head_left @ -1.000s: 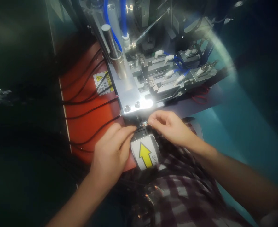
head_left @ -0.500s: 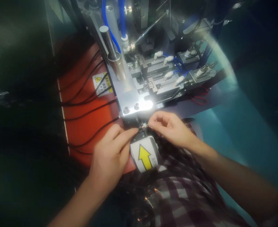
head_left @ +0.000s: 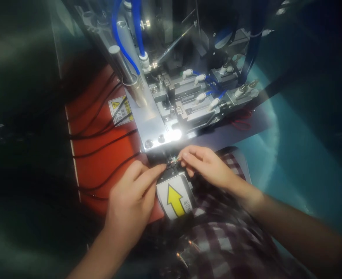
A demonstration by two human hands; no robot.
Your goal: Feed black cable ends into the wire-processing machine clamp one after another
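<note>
At 6 o'clock, bare wire ends (head_left: 185, 252) lie over my checked lap (head_left: 217, 240). Just beyond, my left hand (head_left: 130, 201) and right hand (head_left: 207, 164) meet fingertip to fingertip, each pinching a thin wire tip (head_left: 173, 159) at the machine's mouth, directly above the yellow arrow label (head_left: 175, 199). At 9 o'clock black cables (head_left: 101, 147) cross the orange surface (head_left: 107, 162). At 12 o'clock gleams the steel plate (head_left: 156, 128), with blue hoses (head_left: 136, 27) behind.

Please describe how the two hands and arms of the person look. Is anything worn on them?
The left hand and the right hand are both bare, with no gloves. No ring or watch is visible. Both forearms are uncovered as far as the picture shows, with no sleeve in sight. The picture is dim and blurred, so fine details cannot be told.
</note>
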